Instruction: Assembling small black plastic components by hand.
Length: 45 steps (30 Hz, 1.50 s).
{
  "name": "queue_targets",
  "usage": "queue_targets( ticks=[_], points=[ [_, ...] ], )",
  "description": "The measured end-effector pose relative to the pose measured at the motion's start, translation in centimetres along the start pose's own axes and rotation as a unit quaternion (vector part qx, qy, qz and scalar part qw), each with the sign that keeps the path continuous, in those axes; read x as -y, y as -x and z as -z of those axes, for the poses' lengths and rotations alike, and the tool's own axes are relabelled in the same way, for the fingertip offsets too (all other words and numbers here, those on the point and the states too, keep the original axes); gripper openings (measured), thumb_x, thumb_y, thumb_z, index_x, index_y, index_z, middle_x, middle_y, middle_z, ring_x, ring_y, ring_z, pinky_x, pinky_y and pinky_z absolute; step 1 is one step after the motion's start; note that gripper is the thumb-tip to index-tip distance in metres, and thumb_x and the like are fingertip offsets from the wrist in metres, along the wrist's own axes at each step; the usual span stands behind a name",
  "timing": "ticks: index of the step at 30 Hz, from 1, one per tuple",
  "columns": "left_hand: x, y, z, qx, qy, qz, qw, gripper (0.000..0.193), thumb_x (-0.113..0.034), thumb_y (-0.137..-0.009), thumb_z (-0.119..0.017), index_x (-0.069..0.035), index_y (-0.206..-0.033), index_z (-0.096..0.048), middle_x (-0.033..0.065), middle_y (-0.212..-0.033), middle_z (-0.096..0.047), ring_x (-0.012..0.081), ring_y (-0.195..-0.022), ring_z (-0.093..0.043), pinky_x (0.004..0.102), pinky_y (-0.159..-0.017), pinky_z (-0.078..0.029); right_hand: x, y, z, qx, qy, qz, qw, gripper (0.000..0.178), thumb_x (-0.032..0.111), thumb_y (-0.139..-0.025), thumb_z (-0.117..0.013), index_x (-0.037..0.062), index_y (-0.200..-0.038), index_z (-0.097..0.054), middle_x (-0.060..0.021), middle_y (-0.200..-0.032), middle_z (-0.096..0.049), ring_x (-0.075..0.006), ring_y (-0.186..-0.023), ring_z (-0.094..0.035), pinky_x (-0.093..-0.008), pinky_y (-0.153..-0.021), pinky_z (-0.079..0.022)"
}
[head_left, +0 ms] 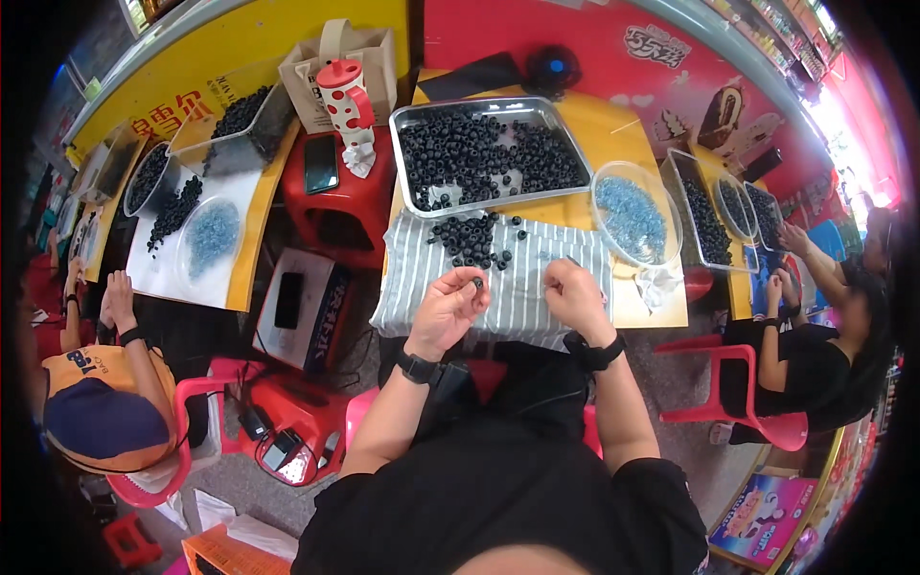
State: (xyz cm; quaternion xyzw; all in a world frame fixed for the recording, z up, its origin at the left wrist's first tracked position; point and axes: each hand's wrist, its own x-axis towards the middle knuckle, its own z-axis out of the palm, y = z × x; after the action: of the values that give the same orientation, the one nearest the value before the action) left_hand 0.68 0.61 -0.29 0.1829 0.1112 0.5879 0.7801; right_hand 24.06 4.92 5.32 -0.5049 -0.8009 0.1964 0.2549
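My left hand (443, 314) pinches a small black ring-like piece (477, 283) between thumb and fingertips. To its right, my right hand (578, 299) is closed with the fingers curled in, and what it may hold is hidden. Both hands are above a grey-and-white striped cloth (561, 251) at the table's near edge. On the cloth, just beyond my left hand, lies a loose pile of black ring-like pieces (462, 240). Behind it stands a metal tray (508, 200) with many more of them. Small clear-blue pieces (628, 216) fill a round clear tub at the right.
A red stool (335, 218) at the left bears a phone (321, 163), a red-and-white spotted cup (345, 101) and a tote bag (379, 72). Crumpled tissue (659, 286) lies near the tub. People sit at similar tables on both sides. A dark fan (552, 69) stands behind the tray.
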Motion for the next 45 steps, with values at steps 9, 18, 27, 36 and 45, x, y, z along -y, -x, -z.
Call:
queue_targets(
  ticks=[9,18,27,36,45],
  points=[
    [0.1,-0.1,0.0,-0.004,0.006,-0.009,1.0,0.018,-0.004,-0.094,-0.057,0.0,-0.111,-0.061,0.0086,-0.098,-0.064,0.0164,-0.084,-0.063,0.0274,-0.076,-0.051,1.8,-0.6,-0.6,-0.025,0.046,0.018,0.998,0.004,0.004,-0.074,-0.059,0.0041,-0.078,-0.06,-0.0146,-0.08,-0.057,-0.0366,-0.074,-0.059,-0.0453,-0.063,-0.047],
    [0.0,0.1,0.1,-0.01,0.01,-0.002,1.0,0.018,-0.004,-0.094,-0.057,0.0,-0.11,-0.061,0.0095,-0.098,-0.063,0.018,-0.083,-0.062,0.0283,-0.075,-0.051,4.8,-6.1,-4.4,-0.014,0.172,0.098,0.98,0.009,0.009,-0.072,-0.065,0.0042,-0.08,-0.066,-0.013,-0.08,-0.057,-0.0331,-0.077,-0.061,-0.0432,-0.066,-0.05],
    [0.1,0.1,0.0,-0.011,-0.008,0.0,1.0,0.016,-0.006,-0.094,-0.057,-0.001,-0.109,-0.06,0.0084,-0.098,-0.062,0.0177,-0.083,-0.062,0.0281,-0.077,-0.051,4.7,-5.4,-4.0,0.008,0.051,0.073,0.996,0.009,0.004,-0.071,-0.066,0.002,-0.078,-0.059,-0.0124,-0.078,-0.062,-0.0279,-0.071,-0.064,-0.0372,-0.063,-0.05],
    [0.6,0.3,-1.0,-0.016,-0.08,-0.007,0.997,0.018,-0.002,-0.091,-0.059,0.003,-0.109,-0.06,0.0107,-0.099,-0.065,0.0169,-0.085,-0.063,0.0285,-0.078,-0.052,5.6,2.6,-2.6,-0.001,-0.476,-0.084,0.875,0.009,-0.003,-0.083,-0.065,-0.0011,-0.091,-0.064,-0.0013,-0.083,-0.062,-0.0055,-0.076,-0.058,-0.0205,-0.067,-0.047],
    [1.4,1.3,-3.4,-0.005,-0.128,0.011,0.992,0.021,-0.002,-0.09,-0.062,0.003,-0.111,-0.061,0.0088,-0.098,-0.067,0.0149,-0.086,-0.065,0.028,-0.077,-0.053,6.1,3.7,-2.7,-0.089,-0.437,0.004,0.895,0.01,-0.006,-0.079,-0.067,-0.0019,-0.087,-0.064,-0.0041,-0.082,-0.062,-0.0099,-0.072,-0.061,-0.0224,-0.063,-0.048]
  ],
)
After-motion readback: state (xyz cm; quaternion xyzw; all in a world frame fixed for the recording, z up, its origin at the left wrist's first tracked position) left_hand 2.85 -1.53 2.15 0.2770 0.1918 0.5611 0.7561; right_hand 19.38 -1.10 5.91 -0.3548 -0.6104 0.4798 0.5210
